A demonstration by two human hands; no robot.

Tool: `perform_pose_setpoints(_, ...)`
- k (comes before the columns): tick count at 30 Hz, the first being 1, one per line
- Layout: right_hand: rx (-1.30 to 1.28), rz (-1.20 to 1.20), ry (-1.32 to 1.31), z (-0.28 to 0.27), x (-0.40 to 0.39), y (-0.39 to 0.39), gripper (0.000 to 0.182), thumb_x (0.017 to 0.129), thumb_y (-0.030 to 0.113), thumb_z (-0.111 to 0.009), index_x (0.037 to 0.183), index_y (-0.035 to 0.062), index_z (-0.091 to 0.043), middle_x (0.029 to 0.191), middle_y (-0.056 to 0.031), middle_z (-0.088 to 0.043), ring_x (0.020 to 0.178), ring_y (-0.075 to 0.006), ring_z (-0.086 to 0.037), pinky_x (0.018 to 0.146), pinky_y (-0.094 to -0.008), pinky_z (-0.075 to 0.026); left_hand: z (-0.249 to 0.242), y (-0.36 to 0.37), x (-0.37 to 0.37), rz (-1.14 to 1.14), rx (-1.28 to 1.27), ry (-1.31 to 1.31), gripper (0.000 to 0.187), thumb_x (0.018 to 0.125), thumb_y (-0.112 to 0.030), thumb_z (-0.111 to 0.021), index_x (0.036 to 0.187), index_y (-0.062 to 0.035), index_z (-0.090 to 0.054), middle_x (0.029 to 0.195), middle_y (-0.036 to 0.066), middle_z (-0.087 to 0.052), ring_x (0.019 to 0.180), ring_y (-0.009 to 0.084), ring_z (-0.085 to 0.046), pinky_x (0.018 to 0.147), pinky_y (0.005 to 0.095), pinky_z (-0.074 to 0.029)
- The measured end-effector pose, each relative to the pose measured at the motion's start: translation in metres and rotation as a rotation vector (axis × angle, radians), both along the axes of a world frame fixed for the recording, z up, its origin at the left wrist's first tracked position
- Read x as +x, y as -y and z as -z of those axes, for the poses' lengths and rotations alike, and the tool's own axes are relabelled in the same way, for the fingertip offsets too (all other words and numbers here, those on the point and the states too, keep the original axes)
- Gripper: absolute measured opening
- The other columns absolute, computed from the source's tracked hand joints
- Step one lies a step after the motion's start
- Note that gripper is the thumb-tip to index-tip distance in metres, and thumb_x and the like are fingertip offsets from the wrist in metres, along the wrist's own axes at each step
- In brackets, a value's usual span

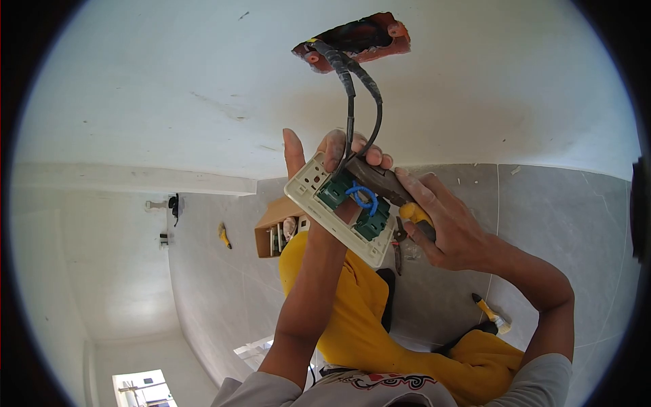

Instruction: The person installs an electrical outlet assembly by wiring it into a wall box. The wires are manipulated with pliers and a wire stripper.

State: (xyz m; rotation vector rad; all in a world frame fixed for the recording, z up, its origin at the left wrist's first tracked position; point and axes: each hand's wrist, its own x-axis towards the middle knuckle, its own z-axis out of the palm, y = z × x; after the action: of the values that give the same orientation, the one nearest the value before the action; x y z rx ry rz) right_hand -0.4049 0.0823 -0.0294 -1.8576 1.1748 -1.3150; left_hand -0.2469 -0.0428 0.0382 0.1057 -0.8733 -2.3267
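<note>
My left hand (335,150) holds a white wall socket plate (305,186) tilted, its back with green terminal modules (371,225) facing me. A short blue wire (365,197) loops across the modules. My right hand (444,224) is closed round pliers (380,180) with yellow and black grips, whose head is at the wires by the plate's upper edge. Two black wires (350,112) wrapped in tape run down to the plate from a reddish wall box (400,34) set in the wall. The wire ends are hidden by the pliers and my left fingers.
Below, on the grey tiled floor (224,292), stands an open cardboard box (268,237) with several parts inside. A second hand tool (398,258) lies near my knees. Yellow-handled brushes lie farther off, one left (224,235) and one right (489,312). The white wall (475,102) is directly ahead.
</note>
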Motion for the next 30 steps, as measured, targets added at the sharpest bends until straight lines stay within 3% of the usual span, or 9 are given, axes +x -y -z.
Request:
perform_pose_setpoints(2, -0.007, 0.002, -0.007, 0.000, -0.001, -0.001, 0.090, 0.076, -0.003, -0.068, 0.154, 0.0075, -0.025, 0.111, -0.0185, -0.048, 0.093, -0.0334, -0.056, 0.078, -0.0435, -0.050, -0.005, -0.005, -0.010, -0.085, 0.087, -0.027, 0.068, 0.100, -0.066, -0.021, 0.066, -0.0127, -0.047, 0.088, 0.011, -0.063, 0.084, 0.0286, -0.062, 0.089, 0.0472, -0.049)
perform_pose_setpoints(6, 0.027, -0.011, -0.020, -0.009, -0.001, -0.008, 0.097, 0.069, -0.008, -0.066, 0.155, 0.0093, -0.024, 0.110, -0.0180, -0.048, 0.094, -0.0338, -0.056, 0.077, -0.0439, -0.051, -0.002, 0.003, -0.002, -0.013, 0.051, -0.028, 0.064, 0.102, -0.058, -0.028, 0.075, -0.0065, -0.055, 0.077, 0.012, -0.052, 0.088, 0.0292, -0.058, 0.084, 0.0472, -0.052)
perform_pose_setpoints(12, 0.028, 0.063, -0.104, -0.010, -0.013, 0.000, 0.093, 0.070, -0.008, -0.065, 0.153, 0.0071, -0.026, 0.113, -0.0199, -0.049, 0.101, -0.0351, -0.056, 0.082, -0.0445, -0.050, -0.003, 0.007, 0.002, 0.087, -0.117, -0.058, 0.071, 0.099, -0.065, -0.026, 0.089, -0.0044, -0.061, 0.104, 0.022, -0.063, 0.115, 0.0398, -0.057, 0.099, 0.0558, -0.048)
perform_pose_setpoints(14, 0.008, 0.089, -0.074, -0.007, -0.012, 0.001, 0.093, 0.070, -0.008, -0.066, 0.153, 0.0056, -0.025, 0.115, -0.0208, -0.049, 0.102, -0.0357, -0.055, 0.085, -0.0452, -0.050, -0.015, -0.026, -0.006, -0.290, 0.013, 0.161, 0.073, 0.097, -0.070, -0.020, 0.103, -0.0092, -0.059, 0.109, 0.019, -0.061, 0.112, 0.0369, -0.061, 0.102, 0.0559, -0.047)
perform_pose_setpoints(15, -0.009, 0.116, -0.046, -0.006, -0.012, 0.001, 0.094, 0.070, -0.008, -0.066, 0.152, 0.0041, -0.024, 0.117, -0.0216, -0.049, 0.104, -0.0364, -0.055, 0.088, -0.0459, -0.049, -0.009, -0.033, -0.006, -0.396, -0.071, 0.195, 0.078, 0.093, -0.075, -0.028, 0.126, -0.0076, -0.050, 0.122, 0.023, -0.056, 0.119, 0.0367, -0.057, 0.097, 0.0519, -0.051)
perform_pose_setpoints(16, -0.011, 0.127, -0.049, -0.005, -0.012, 0.000, 0.094, 0.070, -0.008, -0.066, 0.152, 0.0041, -0.024, 0.117, -0.0216, -0.049, 0.104, -0.0364, -0.055, 0.088, -0.0459, -0.049, -0.006, -0.035, -0.006, -0.386, -0.075, 0.192, 0.078, 0.093, -0.075, -0.028, 0.126, -0.0076, -0.050, 0.122, 0.023, -0.056, 0.119, 0.0367, -0.057, 0.097, 0.0519, -0.051)
perform_pose_setpoints(19, 0.020, 0.158, -0.106, -0.007, -0.006, -0.003, 0.095, 0.071, -0.007, -0.067, 0.153, 0.0017, -0.021, 0.120, -0.0227, -0.048, 0.107, -0.0375, -0.053, 0.091, -0.0473, -0.046, -0.005, -0.041, -0.001, -0.550, -0.455, 0.283, 0.081, 0.094, -0.071, -0.029, 0.131, -0.0017, -0.049, 0.119, 0.027, -0.059, 0.108, 0.0374, -0.064, 0.088, 0.0485, -0.057)
perform_pose_setpoints(21, 0.069, 0.144, -0.102, -0.012, -0.003, -0.003, 0.095, 0.072, -0.006, -0.066, 0.153, 0.0009, -0.018, 0.121, -0.0230, -0.048, 0.110, -0.0382, -0.051, 0.093, -0.0479, -0.045, -0.017, -0.041, 0.006, -0.675, -0.581, 0.745, 0.071, 0.095, -0.061, -0.034, 0.133, -0.0017, -0.044, 0.106, 0.022, -0.064, 0.093, 0.0276, -0.068, 0.073, 0.0389, -0.059)
perform_pose_setpoints(30, 0.279, 0.045, 0.025, -0.019, 0.010, -0.007, 0.082, 0.086, -0.002, -0.057, 0.156, 0.0040, -0.014, 0.133, -0.0258, -0.043, 0.122, -0.0419, -0.046, 0.106, -0.0467, -0.036, -0.027, -0.049, 0.015, -0.717, -0.379, 0.704, 0.056, 0.097, -0.052, -0.037, 0.120, -0.0018, -0.050, 0.089, 0.016, -0.065, 0.071, 0.0201, -0.066, 0.065, 0.0309, -0.057)
